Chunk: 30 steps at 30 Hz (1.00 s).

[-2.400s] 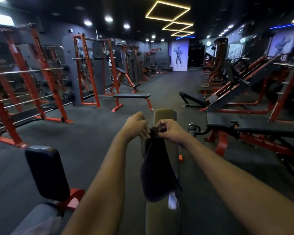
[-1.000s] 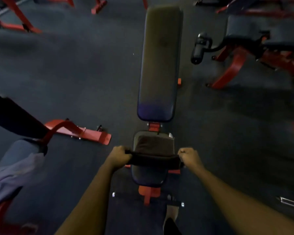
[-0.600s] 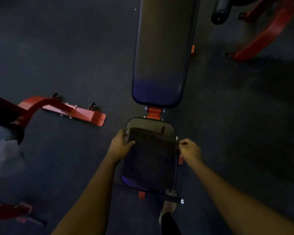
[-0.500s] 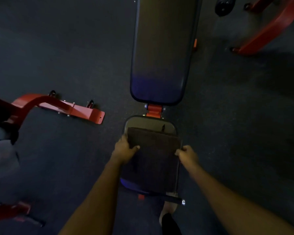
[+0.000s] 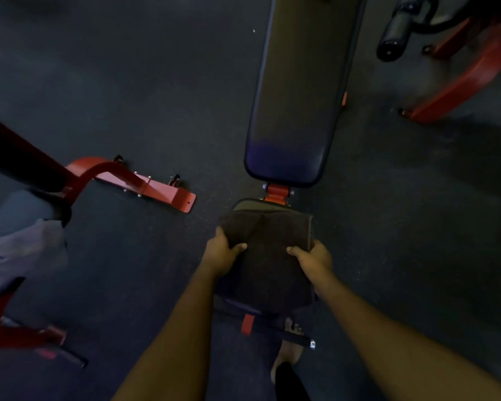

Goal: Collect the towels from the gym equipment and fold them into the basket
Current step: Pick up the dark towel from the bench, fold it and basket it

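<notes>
A dark brown towel (image 5: 268,256) lies folded on the small seat pad (image 5: 245,204) of a gym bench, covering nearly all of it. My left hand (image 5: 223,251) grips the towel's left edge, thumb on top. My right hand (image 5: 314,256) grips its right edge the same way. The towel's far part is bunched and lifted slightly between the hands. No basket is in view.
The bench's long back pad (image 5: 298,96) stretches away ahead. A red bench foot (image 5: 145,182) lies to the left, beside a pale grey cloth (image 5: 21,253) draped on a seat. A red frame with a black roller (image 5: 394,30) stands at upper right. My bare foot (image 5: 289,351) is below the bench.
The towel went from hanging in the air to lying on the seat pad. My hands slid from its far corners back along its sides, and its far edge has bunched up.
</notes>
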Each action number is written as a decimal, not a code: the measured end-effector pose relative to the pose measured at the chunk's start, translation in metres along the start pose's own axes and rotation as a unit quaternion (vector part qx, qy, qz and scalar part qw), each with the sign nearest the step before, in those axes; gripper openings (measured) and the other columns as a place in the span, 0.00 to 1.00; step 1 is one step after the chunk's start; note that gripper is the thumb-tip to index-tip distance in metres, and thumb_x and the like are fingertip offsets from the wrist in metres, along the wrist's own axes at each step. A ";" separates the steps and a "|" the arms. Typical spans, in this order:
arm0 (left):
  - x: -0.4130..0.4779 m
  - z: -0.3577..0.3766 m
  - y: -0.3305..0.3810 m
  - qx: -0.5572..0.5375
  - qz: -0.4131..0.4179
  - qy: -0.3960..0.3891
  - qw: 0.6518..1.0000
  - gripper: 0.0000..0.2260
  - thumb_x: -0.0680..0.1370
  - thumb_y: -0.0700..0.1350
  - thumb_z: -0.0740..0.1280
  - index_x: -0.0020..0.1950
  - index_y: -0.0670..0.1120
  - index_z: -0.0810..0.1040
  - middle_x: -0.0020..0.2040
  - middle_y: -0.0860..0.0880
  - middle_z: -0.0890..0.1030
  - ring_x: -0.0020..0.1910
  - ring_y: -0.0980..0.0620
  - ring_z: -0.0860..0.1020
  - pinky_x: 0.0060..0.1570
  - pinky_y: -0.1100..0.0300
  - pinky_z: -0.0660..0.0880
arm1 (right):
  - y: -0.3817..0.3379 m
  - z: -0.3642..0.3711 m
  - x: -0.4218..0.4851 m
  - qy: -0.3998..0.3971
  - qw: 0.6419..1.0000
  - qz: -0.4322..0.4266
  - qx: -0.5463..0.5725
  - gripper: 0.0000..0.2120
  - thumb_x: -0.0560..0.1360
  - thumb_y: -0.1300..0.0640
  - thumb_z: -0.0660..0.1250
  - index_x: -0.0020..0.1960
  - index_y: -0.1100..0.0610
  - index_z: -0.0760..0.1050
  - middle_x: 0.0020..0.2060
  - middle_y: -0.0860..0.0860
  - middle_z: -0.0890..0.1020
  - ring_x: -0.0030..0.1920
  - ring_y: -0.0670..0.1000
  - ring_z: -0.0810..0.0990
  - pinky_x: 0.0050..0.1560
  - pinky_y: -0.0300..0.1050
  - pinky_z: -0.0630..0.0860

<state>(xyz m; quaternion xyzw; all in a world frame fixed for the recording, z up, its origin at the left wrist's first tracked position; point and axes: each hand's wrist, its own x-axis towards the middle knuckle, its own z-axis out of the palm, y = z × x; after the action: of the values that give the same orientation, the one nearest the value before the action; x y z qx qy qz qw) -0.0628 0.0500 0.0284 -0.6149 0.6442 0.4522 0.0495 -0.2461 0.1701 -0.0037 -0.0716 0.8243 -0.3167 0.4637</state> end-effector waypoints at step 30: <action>-0.659 -0.207 -0.455 -0.236 -0.140 0.448 0.851 0.33 0.75 0.54 0.69 0.74 0.42 0.61 0.68 0.39 0.73 0.67 0.40 0.72 0.62 0.54 0.71 | 0.078 0.313 -0.636 -0.401 0.818 -0.371 -0.182 0.13 0.62 0.51 0.75 0.45 0.51 0.81 0.47 0.52 0.86 0.48 0.56 0.84 0.53 0.58 0.82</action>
<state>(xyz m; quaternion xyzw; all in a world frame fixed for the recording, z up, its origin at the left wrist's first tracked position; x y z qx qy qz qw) 0.5772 0.4847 0.3213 -0.8273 0.3775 0.2544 -0.3291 0.3774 0.3510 0.2916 -0.5758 0.5193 -0.2526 0.5787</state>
